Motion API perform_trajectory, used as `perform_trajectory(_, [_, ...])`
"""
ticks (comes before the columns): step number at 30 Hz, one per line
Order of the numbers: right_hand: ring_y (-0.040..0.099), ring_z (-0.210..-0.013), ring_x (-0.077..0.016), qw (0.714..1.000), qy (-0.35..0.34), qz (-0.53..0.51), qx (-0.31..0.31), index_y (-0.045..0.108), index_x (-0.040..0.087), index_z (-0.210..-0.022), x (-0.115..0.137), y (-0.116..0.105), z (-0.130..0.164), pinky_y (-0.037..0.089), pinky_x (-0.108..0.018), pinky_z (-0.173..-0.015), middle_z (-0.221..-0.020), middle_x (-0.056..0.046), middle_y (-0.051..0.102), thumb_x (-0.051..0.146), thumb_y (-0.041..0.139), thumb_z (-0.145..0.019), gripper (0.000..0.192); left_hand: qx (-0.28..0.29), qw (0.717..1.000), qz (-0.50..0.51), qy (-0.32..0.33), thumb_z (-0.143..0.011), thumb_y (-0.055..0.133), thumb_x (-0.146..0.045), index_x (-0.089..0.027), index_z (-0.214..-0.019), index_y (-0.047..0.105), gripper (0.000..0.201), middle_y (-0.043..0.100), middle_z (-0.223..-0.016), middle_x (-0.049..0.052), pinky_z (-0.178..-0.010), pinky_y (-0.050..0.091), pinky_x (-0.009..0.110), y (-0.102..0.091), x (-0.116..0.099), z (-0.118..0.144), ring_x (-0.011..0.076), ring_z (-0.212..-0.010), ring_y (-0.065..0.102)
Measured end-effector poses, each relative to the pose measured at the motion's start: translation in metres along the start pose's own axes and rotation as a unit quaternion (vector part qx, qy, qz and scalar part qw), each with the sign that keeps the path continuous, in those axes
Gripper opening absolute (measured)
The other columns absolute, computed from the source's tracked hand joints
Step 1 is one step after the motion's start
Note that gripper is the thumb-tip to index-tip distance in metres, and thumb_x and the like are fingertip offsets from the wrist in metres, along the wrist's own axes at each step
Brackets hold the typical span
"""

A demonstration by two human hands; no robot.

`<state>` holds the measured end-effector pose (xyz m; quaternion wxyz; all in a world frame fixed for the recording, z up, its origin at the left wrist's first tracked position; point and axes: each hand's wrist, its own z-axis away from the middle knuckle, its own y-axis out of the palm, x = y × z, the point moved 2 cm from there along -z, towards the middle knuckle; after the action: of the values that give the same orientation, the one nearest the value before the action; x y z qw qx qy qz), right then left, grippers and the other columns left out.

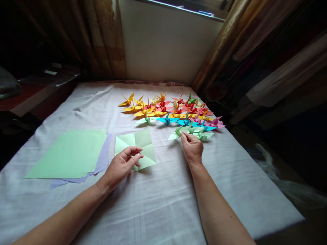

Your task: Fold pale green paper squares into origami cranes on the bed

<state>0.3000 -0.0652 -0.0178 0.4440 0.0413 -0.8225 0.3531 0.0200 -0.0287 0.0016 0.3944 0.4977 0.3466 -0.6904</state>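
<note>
My left hand rests on the near edge of a creased light green paper square, thumb and fingers pinching it. My right hand pinches a light green paper crane at the near end of a group of folded cranes. Behind it lie rows of cranes: green ones, blue ones, pink ones, red ones and yellow-orange ones. All sit on a table under a white cloth.
A stack of flat light green sheets over lilac sheets lies at the left. Curtains hang behind and at the right. A dark side table stands at the left. The table edge drops off at the right.
</note>
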Motion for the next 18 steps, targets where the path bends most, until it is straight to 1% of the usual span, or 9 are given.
perform_trajectory(4, [0.07,-0.087,-0.023,1.0,0.025,0.01,0.016,0.081,0.021,-0.094,-0.001,0.005,0.002,0.052,-0.032,-0.088,-0.087,-0.006,0.077,0.047,0.059,-0.081,0.036,0.0,1.0,0.006,-0.007,-0.066,0.074,-0.058,-0.017,-0.104,0.065,0.057,0.072,-0.095,0.009,-0.043,0.039,0.02,0.001,-0.001,0.0,0.0175,-0.07,0.065])
perform_trajectory(10, [0.072,-0.084,-0.0233,0.999,0.048,-0.008,0.019,0.08,0.021,-0.096,0.0,0.007,0.001,0.054,-0.032,-0.085,-0.09,-0.005,0.079,0.046,0.059,-0.08,0.036,-0.005,1.0,0.01,-0.009,-0.064,0.073,-0.058,-0.016,-0.101,0.065,0.056,0.072,-0.093,0.009,-0.044,0.04,0.02,0.002,-0.005,0.001,0.0164,-0.066,0.064])
perform_trajectory(14, [0.072,-0.084,-0.0238,0.999,0.027,-0.022,0.025,0.08,0.023,-0.097,0.009,0.016,0.001,0.054,-0.032,-0.081,-0.092,-0.005,0.079,0.046,0.057,-0.082,0.037,-0.001,1.0,0.001,-0.007,-0.065,0.072,-0.057,-0.017,-0.101,0.065,0.055,0.072,-0.093,0.009,-0.045,0.042,0.021,0.002,-0.007,0.001,0.0158,-0.065,0.064])
perform_trajectory(18, [0.071,-0.086,-0.0245,0.999,0.007,0.036,0.032,0.08,0.025,-0.097,0.015,0.026,0.001,0.052,-0.033,-0.078,-0.093,-0.006,0.079,0.044,0.054,-0.084,0.035,-0.002,1.0,-0.003,-0.003,-0.066,0.071,-0.059,-0.017,-0.1,0.065,0.054,0.072,-0.093,0.009,-0.045,0.043,0.021,0.001,-0.005,0.001,0.0163,-0.066,0.065])
